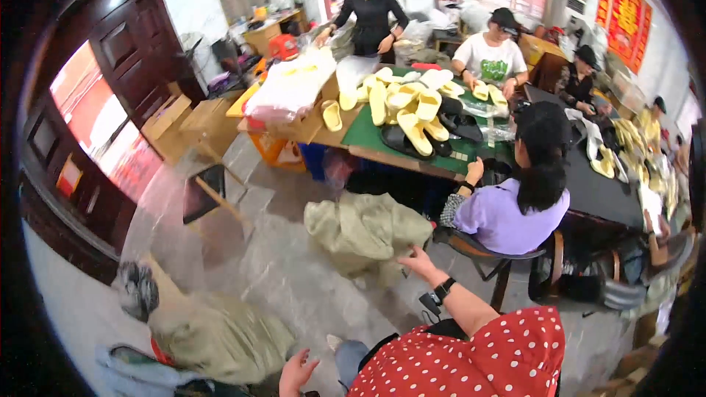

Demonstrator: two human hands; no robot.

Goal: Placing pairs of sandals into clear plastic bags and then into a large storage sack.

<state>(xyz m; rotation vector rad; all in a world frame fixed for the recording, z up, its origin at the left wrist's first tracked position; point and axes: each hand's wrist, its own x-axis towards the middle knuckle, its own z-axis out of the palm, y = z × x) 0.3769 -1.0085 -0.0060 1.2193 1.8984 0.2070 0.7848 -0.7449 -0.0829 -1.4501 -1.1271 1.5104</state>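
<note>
My right hand (422, 264) reaches forward beside the right edge of an olive-green woven sack (368, 231) standing on the floor. Its fingers are loosely extended; whether they touch the sack I cannot tell. A dark watch circles that wrist. Low in the view my left hand (297, 372) hangs with its fingers apart and nothing in them. Closest to it is a second olive-green sack (220, 334), lying on the floor to its left.
A green-topped table (360, 132) bears a heap of pale yellow slippers (412, 110) and some black ones. A person in a lilac top (507, 213) sits close on my right. A stool (209, 195) and cardboard boxes (202, 125) stand left, near the doors.
</note>
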